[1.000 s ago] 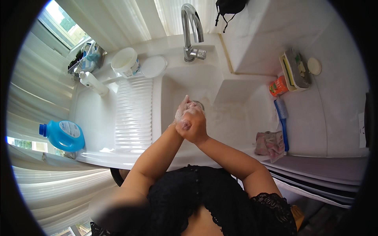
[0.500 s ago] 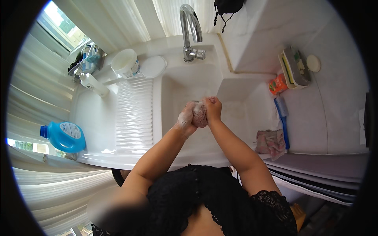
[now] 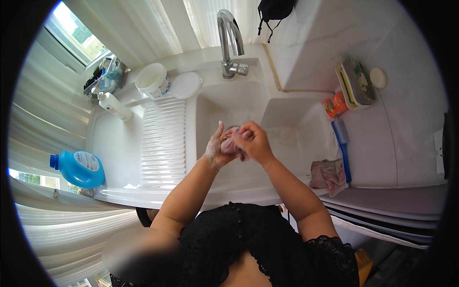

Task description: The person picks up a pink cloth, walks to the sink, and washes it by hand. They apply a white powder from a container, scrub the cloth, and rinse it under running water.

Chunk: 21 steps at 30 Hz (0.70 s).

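Note:
A wet, bunched-up pink cloth [image 3: 234,143] is between my two hands over the white sink basin [image 3: 224,103]. My left hand [image 3: 216,152] cups it from the left, palm turned up and thumb sticking out, with soap suds on the skin and wrist. From the right, my right hand [image 3: 258,146] has its fingers bent over the cloth, pinching its upper side. My right fingers are slightly blurred, and they hide part of the cloth.
A chrome faucet [image 3: 230,45] rises behind the basin. Leftward are a ribbed washboard [image 3: 164,138], white tub [image 3: 152,80], round lid [image 3: 186,85], pump bottle [image 3: 114,106] and blue jug [image 3: 79,168]. Rightward lie a blue brush [image 3: 342,143], patterned rag [image 3: 328,174] and orange container [image 3: 336,104].
My hands have come apart from a tight squeeze. My left thumb has lifted away, and my right hand has turned over the cloth, which is now looser and less foamy.

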Available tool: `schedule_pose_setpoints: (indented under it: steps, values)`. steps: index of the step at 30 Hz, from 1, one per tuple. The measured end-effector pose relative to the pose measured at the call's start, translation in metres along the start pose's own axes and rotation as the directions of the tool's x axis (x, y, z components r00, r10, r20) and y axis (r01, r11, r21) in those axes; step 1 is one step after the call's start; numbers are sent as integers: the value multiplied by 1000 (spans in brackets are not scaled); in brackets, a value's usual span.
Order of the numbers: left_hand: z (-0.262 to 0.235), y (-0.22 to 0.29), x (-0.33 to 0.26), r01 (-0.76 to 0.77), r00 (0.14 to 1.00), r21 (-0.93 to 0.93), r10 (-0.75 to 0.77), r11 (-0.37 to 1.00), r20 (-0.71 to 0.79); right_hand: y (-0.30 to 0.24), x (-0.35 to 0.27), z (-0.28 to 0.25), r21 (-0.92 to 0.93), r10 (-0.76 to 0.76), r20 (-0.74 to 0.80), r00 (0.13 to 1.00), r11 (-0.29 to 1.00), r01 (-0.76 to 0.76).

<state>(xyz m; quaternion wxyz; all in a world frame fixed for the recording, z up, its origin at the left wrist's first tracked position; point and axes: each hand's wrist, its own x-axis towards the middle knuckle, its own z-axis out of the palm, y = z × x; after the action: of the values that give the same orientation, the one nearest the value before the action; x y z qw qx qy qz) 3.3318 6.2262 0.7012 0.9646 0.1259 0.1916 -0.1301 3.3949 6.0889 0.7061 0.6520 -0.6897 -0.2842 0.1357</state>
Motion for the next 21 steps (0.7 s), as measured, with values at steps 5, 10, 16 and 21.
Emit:
schedule_pose_setpoints:
  steps: [5, 10, 16, 21]
  values:
    - [-13, -8, 23, -216, 970, 72, 223, 974, -101, 2, 22, 6, 548, 324, -207, 923, 820, -165]
    - [-60, -10, 43, -239, 873, -287, 335, 928, 355, 5, -4, 49, -19, -123, -256, 959, 992, 123]
    - [6, -22, 26, -309, 904, 222, 359, 925, -234, 35, 26, 31, -171, -5, -525, 851, 980, -100]
    - [-51, -13, 42, -169, 919, -54, 178, 984, 352, 36, 0, 47, -510, -398, -138, 907, 813, 279]
